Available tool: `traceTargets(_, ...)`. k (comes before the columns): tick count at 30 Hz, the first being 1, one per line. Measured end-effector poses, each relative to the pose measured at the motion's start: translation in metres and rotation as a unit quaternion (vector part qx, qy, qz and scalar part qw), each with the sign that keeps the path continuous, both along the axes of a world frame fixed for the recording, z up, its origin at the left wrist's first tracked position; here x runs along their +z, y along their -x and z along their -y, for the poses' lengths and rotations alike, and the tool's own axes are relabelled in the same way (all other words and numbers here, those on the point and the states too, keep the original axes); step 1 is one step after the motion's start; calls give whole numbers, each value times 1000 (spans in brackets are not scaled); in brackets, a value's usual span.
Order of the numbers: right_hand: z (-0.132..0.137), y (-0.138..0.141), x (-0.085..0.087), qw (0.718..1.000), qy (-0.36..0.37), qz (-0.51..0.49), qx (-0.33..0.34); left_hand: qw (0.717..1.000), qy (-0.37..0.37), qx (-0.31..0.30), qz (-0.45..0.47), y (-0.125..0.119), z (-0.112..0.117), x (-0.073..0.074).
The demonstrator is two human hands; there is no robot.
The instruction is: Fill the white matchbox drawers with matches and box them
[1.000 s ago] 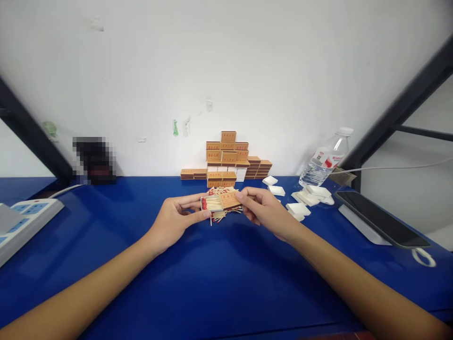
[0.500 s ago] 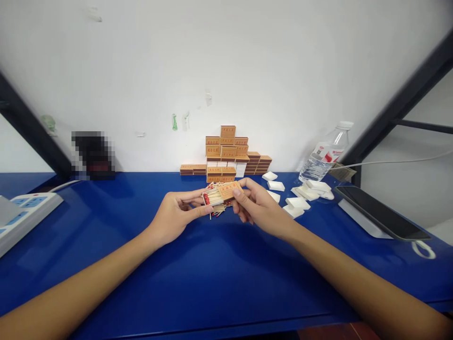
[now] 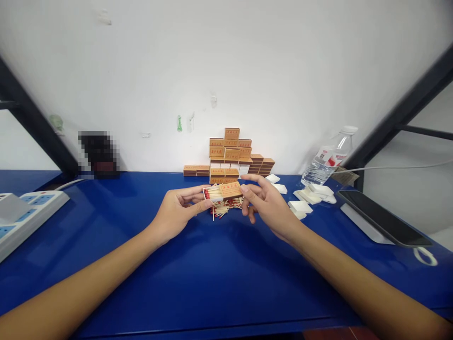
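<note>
Holding a partly open matchbox [image 3: 230, 190] above a pile of loose matches [image 3: 226, 208].

The left hand [image 3: 175, 213] grips the tray end, its fingers closed narrowly on the tray with the thumb on the near side; red-tipped matches [image 3: 213, 193] lie in the exposed tray section, and the sleeve covers the rest. The right hand [image 3: 271, 206] is positioned at the sleeve's opposite end, fingers parted, index finger raised; the thumb tip is at the sleeve edge, contact not determinable. The loose matches rest on the blue table [image 3: 212, 283]. Behind them, matchboxes are arranged in a stepped stack [image 3: 230, 153] in front of the wall [image 3: 148, 75]. White matchbox trays [image 3: 300, 207] lie beyond the right hand, near a tilted water bottle [image 3: 322, 165].
</note>
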State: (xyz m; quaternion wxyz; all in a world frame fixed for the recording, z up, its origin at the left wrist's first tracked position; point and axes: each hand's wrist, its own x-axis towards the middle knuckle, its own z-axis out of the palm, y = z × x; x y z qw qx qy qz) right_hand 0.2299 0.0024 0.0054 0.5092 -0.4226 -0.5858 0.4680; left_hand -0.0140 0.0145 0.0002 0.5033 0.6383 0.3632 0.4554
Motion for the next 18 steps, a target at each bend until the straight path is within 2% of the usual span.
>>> traceTargets(7,25,19,2,992,3,64,105,996,-48,31,-66,-3,2,-12)
traceTargets(11,35,23,-2,979,-8,122,164,992,-77,18,-100,-6,7,-15)
traceTargets(14,35,21,-5,976,-16,134,172,987,-103,27,-118,-7,10,-14)
traceTargets(18,36,19,-7,970,21,180,162,977,-149,33,-152,-5,9,-12)
